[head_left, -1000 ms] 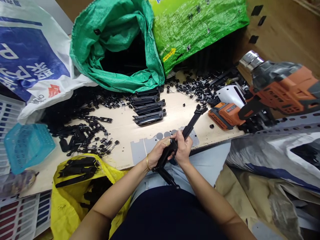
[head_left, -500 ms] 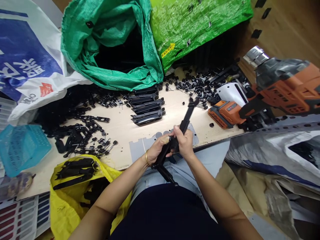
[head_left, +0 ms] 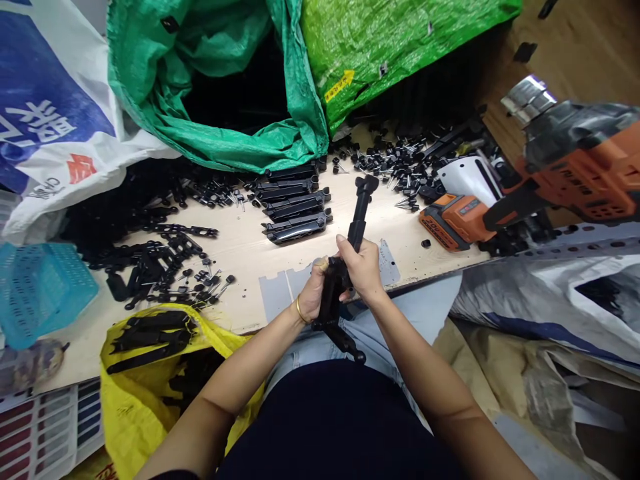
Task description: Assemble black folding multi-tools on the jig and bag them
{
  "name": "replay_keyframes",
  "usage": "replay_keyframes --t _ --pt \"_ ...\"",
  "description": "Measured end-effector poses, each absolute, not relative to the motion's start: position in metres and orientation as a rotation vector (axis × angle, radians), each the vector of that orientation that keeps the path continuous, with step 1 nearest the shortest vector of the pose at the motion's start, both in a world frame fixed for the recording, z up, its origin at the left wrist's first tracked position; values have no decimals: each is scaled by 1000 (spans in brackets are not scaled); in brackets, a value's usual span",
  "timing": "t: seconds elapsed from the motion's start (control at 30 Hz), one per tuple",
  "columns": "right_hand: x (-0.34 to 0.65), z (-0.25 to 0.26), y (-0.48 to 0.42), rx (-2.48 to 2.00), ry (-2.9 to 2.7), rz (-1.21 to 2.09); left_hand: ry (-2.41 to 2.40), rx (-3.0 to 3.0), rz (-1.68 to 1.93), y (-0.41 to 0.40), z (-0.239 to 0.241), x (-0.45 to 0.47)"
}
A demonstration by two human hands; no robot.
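Note:
Both hands grip one black jointed plastic bracket (head_left: pixel 358 223) over my lap at the bench's front edge. My left hand (head_left: pixel 314 291) is closed around its lower body, the thumb lying near the middle joint. Wrapped about the upper arm, my right hand (head_left: pixel 363 267) has its thumb on top. The bracket's upper end points up and away over the bench; a lower arm with a round tip bends down to the right. Part of the body is hidden by my fingers. Beyond the hands, several folded black brackets (head_left: pixel 297 228) lie in a stacked row.
An orange cordless power tool (head_left: pixel 565 160) stands at the right. Loose black-headed screws (head_left: pixel 395 163) and small black links (head_left: pixel 155 267) are heaped on the bench. A green sack (head_left: pixel 215 150), a yellow bag (head_left: pixel 125 400) and a blue basket (head_left: pixel 50 287) surround the work area.
The bracket's upper arm has swung to a steeper angle, its end moving left and toward me. Both hands still grip it, and the view has shifted slightly.

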State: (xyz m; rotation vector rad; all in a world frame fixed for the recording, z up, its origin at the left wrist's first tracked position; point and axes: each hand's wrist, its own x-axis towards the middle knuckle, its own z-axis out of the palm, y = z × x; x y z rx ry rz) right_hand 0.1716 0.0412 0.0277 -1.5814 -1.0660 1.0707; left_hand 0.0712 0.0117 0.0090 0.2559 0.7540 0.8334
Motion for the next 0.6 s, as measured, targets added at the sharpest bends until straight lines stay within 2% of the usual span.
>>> replay_keyframes --t 0.17,0.3,0.43,0.6 --pt "169 31 50 -1660 -1144 945 709 188 797 18 -4 75" --pt "172 31 51 -1679 -1159 855 768 421 706 27 1 57" --pt "183 22 56 -1714 -975 724 817 1193 583 18 28 35" --pt "183 18 64 -1609 -766 688 1324 2113 446 -16 39 65"
